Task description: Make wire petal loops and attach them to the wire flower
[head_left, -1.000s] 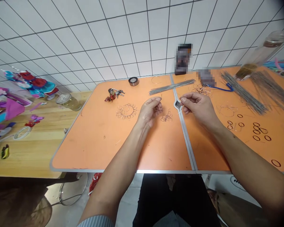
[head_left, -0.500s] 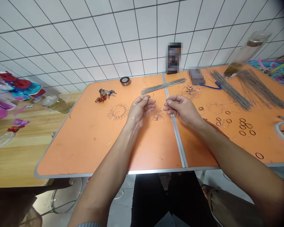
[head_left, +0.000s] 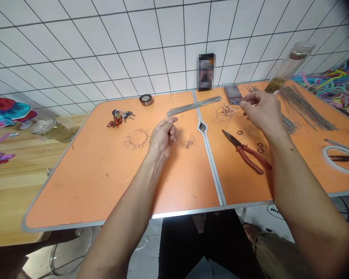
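My left hand (head_left: 163,135) is above the middle of the orange table (head_left: 104,186), its fingers closed in a pinch; a thin bit of wire seems to stick out beside them. Just right of it lies a small tangle of thin wire (head_left: 189,142), and to its left a looped wire ring (head_left: 137,138). My right hand (head_left: 258,108) is raised at the back right, thumb and fingertips together near the blurred dark box (head_left: 233,94); what they hold, if anything, is too small to make out. Red-handled pliers (head_left: 246,151) lie below that hand.
A bundle of straight wires (head_left: 193,105), black tape (head_left: 146,100), keys (head_left: 120,117) and a wire coil (head_left: 226,112) lie toward the back. A phone (head_left: 206,72) leans on the tiled wall. A glass jar (head_left: 289,68) and a white ring (head_left: 330,164) are at right.
My right hand has moved away from my left, up and to the right, uncovering the pliers. My left hand has curled its fingers more. The whole view has shifted somewhat.
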Demonstrator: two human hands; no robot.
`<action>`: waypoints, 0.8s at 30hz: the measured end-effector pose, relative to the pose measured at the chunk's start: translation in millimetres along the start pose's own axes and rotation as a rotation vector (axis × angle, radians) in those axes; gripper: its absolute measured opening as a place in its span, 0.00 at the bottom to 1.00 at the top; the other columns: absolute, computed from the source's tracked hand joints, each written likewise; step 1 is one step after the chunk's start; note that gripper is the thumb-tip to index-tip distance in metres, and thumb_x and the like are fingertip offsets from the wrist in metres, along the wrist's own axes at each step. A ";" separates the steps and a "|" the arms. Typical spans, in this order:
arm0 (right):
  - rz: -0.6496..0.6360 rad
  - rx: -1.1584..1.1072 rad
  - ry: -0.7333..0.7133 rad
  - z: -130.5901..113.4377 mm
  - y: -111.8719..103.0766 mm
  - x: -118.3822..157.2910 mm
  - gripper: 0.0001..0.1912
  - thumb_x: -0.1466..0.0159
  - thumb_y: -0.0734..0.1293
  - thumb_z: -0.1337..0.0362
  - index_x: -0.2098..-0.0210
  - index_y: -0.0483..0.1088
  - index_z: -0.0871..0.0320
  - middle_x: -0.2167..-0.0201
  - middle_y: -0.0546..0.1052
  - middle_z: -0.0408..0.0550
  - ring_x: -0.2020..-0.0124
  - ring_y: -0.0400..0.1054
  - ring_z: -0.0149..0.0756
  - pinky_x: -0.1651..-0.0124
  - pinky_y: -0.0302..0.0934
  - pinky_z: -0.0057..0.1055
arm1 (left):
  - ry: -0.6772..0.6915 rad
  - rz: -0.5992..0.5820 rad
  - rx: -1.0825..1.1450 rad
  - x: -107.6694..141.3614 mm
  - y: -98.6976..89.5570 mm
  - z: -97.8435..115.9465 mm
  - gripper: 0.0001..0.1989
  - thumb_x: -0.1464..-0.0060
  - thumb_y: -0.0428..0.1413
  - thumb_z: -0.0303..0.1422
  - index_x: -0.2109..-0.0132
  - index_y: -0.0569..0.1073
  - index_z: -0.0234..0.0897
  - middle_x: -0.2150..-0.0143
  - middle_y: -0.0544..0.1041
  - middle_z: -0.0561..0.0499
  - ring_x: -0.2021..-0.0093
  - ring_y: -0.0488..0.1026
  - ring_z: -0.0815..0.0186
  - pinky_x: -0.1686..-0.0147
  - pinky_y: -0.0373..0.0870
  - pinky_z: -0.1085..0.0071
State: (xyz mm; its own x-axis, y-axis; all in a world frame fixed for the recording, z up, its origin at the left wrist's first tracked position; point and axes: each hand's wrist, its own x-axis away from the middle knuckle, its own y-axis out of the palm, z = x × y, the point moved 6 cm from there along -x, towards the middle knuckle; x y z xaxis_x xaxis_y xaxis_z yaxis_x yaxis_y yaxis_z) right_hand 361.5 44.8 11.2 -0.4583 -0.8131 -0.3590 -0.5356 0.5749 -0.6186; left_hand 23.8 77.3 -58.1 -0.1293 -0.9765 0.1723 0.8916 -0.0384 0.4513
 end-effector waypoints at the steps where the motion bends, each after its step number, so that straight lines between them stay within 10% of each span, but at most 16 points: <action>1: -0.086 0.045 0.028 10.7 7.2 -4.7 0.11 0.31 0.75 0.62 0.52 0.84 0.60 0.58 0.85 0.52 0.60 0.75 0.35 0.48 0.69 0.36 | -0.006 -0.002 0.000 0.8 1.1 -0.2 0.06 0.28 0.56 0.28 0.56 0.78 0.36 0.78 0.64 0.61 0.82 0.55 0.75 0.80 0.57 0.79; 9: -0.172 0.097 0.063 25.0 42.3 -3.7 0.04 0.32 0.74 0.65 0.60 0.82 0.58 0.63 0.84 0.51 0.58 0.77 0.42 0.42 0.71 0.42 | -0.059 0.027 -0.017 4.4 4.1 -3.1 0.01 0.34 0.61 0.27 0.58 0.77 0.34 0.76 0.66 0.60 0.83 0.49 0.79 0.82 0.47 0.81; 24: -0.048 -0.254 -0.084 -17.0 22.0 15.0 0.02 0.32 0.72 0.66 0.62 0.78 0.58 0.71 0.80 0.44 0.72 0.76 0.34 0.64 0.68 0.31 | -0.052 -0.076 -0.084 15.7 14.8 -4.6 0.16 0.50 0.72 0.32 0.65 0.71 0.39 0.80 0.52 0.65 0.82 0.45 0.79 0.82 0.40 0.79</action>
State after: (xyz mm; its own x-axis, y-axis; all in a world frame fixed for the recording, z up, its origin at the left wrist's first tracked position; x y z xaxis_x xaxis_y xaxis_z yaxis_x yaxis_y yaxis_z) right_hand 330.8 46.8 4.1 -0.3731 -0.8388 -0.3965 -0.7212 0.5311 -0.4448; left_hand 37.0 60.5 -52.8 -0.2182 -0.9578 0.1870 0.9111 -0.1313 0.3906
